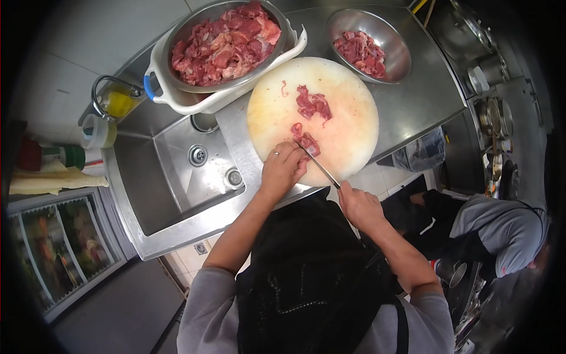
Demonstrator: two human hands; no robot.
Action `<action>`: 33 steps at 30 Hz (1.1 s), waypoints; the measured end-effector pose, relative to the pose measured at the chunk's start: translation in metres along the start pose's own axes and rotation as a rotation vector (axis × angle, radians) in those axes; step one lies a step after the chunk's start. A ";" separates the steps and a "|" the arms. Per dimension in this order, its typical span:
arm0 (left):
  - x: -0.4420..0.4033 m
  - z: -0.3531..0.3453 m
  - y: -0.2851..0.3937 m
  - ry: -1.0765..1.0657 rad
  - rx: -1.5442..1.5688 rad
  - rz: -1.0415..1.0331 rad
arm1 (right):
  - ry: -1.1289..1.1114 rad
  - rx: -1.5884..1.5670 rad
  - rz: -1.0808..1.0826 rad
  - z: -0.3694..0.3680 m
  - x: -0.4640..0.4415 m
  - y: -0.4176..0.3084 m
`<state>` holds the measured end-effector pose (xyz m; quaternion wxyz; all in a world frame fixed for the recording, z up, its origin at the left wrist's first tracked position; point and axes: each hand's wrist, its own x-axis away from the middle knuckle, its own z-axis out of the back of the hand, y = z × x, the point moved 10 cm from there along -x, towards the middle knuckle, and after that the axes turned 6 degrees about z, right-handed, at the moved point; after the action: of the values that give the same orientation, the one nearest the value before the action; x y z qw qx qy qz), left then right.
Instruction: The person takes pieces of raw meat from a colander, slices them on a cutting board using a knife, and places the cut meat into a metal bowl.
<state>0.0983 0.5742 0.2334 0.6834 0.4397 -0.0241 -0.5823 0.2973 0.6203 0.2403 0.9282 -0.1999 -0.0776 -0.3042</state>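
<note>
A knife (323, 171) is held by its handle in my right hand (358, 205), its blade reaching up and left over the round cutting board (354, 124). The blade's tip touches a piece of raw meat (309, 142) near the middle of the board. My left hand (284, 167), a ring on one finger, has its fingers bent and together at the lower left of that piece; whether they grip it is hidden. Farther up the board lies another piece of red meat (313, 105), with a thin scrap (284, 89) to its left.
A large bowl of meat (227, 44) stands in a white tub (206, 106) at the back left; a smaller metal bowl (398, 50) holds meat at the back right. The sink (171, 177) is at left. A co-worker (495, 227) bends at right.
</note>
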 end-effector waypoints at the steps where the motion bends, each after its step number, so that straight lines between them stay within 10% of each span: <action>1: 0.000 -0.001 -0.002 -0.004 -0.008 0.011 | -0.045 0.002 -0.023 -0.001 -0.001 -0.002; 20: -0.010 0.019 -0.016 0.086 0.206 0.290 | -0.166 -0.064 -0.104 -0.003 -0.065 -0.010; 33: -0.057 -0.020 -0.017 -0.175 -0.112 0.111 | 0.091 -0.115 -0.166 0.050 -0.044 0.027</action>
<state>0.0778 0.6330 0.2379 0.7333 0.3465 -0.0752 -0.5802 0.2768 0.6844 0.2653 0.8894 -0.2319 -0.0342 -0.3925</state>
